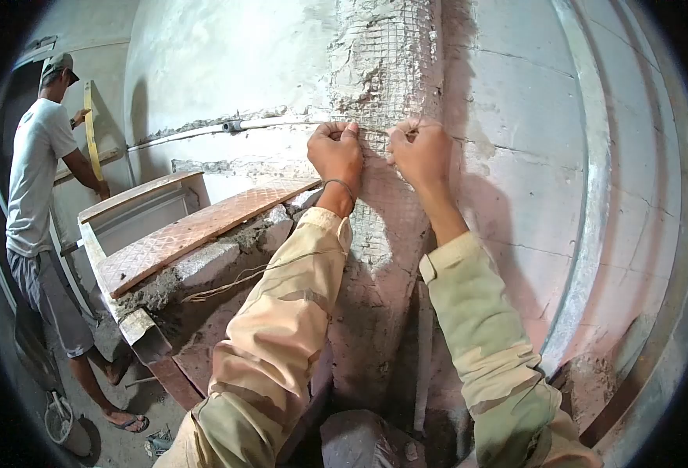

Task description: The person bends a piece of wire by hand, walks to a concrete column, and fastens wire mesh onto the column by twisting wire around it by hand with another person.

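Note:
Both of my hands are raised in front of a wall column point(371, 58) covered with wire mesh and rough mortar. My left hand point(336, 160) is closed, thumb against the bent fingers, at the column's left edge near the end of a white pipe point(180, 136). On the right side of the mesh, my right hand point(422, 152) is also closed in a pinch. Something thin seems to run between the two hands, too fine to make out clearly. Thin loose wires point(231, 287) lie by my left forearm, over the broken masonry edge.
A co-worker point(43, 171) stands at the far left, holding a yellow level point(92, 129) at the wall. A wooden board point(195, 230) lies on rough masonry point(219, 261) at left. A bucket point(67, 429) stands on the floor. A grey vertical strip point(595, 179) runs down the right wall.

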Demonstrator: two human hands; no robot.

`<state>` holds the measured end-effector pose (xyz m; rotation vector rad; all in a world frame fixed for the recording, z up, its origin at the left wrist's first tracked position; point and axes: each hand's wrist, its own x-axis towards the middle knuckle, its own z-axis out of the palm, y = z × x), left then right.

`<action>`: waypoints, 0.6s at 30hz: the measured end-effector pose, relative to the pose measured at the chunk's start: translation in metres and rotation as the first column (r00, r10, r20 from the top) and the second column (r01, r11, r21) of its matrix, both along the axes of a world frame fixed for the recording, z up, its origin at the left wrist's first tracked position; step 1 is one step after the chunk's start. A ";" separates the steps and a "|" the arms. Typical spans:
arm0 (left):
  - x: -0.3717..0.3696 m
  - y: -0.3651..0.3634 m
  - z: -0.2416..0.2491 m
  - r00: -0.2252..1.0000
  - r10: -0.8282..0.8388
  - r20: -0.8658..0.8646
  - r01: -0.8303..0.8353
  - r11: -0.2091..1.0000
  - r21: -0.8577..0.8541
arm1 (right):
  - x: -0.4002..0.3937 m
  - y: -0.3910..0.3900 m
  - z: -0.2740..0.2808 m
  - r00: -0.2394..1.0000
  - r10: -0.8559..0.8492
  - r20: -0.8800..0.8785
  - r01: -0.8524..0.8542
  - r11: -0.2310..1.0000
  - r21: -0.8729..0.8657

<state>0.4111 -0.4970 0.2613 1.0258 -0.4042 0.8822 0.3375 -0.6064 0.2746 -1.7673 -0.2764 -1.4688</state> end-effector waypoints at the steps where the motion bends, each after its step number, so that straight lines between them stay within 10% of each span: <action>1: 0.004 0.000 0.000 0.998 0.067 -0.013 -0.066 0.997 0.033 | -0.009 0.001 -0.003 1.000 0.001 0.000 -0.001 1.000 -0.002; 6: 0.001 0.008 0.006 0.986 0.136 -0.096 -0.127 0.987 0.095 | -0.014 0.010 -0.007 0.903 -0.335 0.269 0.383 0.911 -0.151; 12: 0.008 0.008 0.012 0.975 -0.098 -0.201 0.069 0.987 -0.144 | 0.012 0.027 -0.005 0.919 -0.297 0.260 0.350 0.917 -0.190; 15: -0.002 0.007 0.001 0.989 -0.139 0.056 0.147 0.972 -0.184 | 0.022 0.018 -0.008 0.933 -0.184 0.310 0.241 0.958 -0.157; 16: 0.010 0.010 -0.001 0.989 0.148 0.013 -0.148 0.989 -0.014 | 0.025 0.014 -0.010 0.934 -0.182 0.308 0.237 0.959 -0.154; 18: 0.001 0.007 0.006 0.992 0.072 0.107 -0.064 0.995 -0.076 | 0.026 0.009 -0.011 0.976 0.020 0.216 0.010 0.991 -0.135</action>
